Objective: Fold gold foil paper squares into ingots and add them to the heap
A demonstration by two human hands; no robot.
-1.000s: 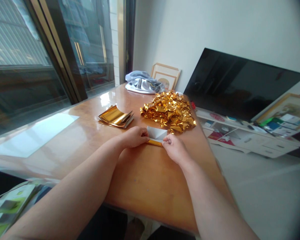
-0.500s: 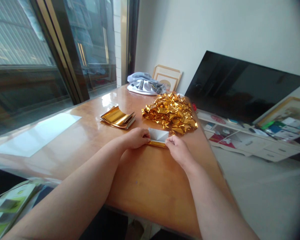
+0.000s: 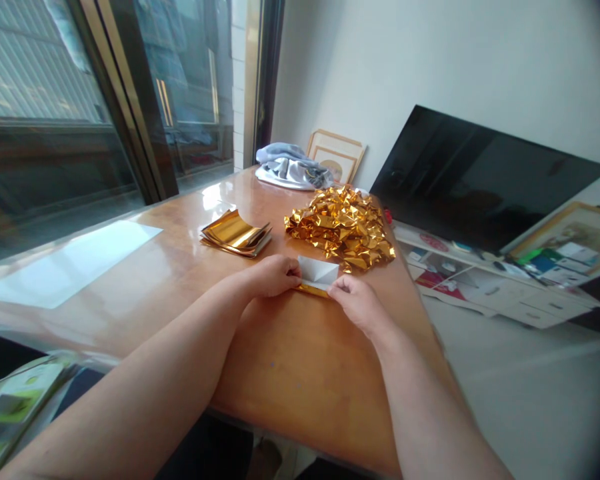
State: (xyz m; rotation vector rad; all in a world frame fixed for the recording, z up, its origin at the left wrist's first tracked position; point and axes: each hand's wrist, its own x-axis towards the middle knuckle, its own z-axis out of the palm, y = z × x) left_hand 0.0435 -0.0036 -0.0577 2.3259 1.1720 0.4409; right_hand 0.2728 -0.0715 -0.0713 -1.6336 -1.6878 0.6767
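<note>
- The folded sheet [image 3: 317,273] is on the table right in front of me, white on top, with a gold strip [image 3: 313,291] along its near edge
- I think I am in the middle of a fold here, and the crease looks like it calls for a firm, even press
- My left hand [image 3: 275,277] is mostly closed, and its fingers pinch the left end of the sheet
- My right hand [image 3: 357,307] is half closed, and its fingers and thumb pinch the right end
- Just far of the sheet is a crumpled gold foil pile [image 3: 340,228]
- Far and left of my hands is a curled stack of gold foil sheets [image 3: 235,233]
- Both lie on the shiny wooden table [image 3: 290,373]
- At the far end are a gray cloth [image 3: 290,167] and a picture frame [image 3: 336,155]
- Off to the right, a big black screen [image 3: 480,180] leans by the wall
</note>
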